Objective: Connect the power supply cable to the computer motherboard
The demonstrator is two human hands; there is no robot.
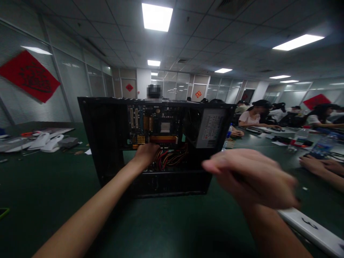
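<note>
A black computer case (172,184) stands open-sided on the green table in front of me. Inside it are a motherboard (172,116), a power supply (211,129) with its fan, and a bundle of red, yellow and black cables (174,157). My left hand (146,154) reaches into the case, just below the orange and yellow slots (162,139) and beside the cables; its fingertips are hidden. My right hand (255,175), smeared by motion, hovers in front of the case's lower right side. Its fingers are curled together, and whatever they hold is hidden.
Grey and white parts (45,140) lie on the left of the table. At the right are plastic bottles (299,138), another person's hands (321,166) and a white strip marked 3 (311,225). A green-edged object (4,213) lies at the left edge. Other people sit behind.
</note>
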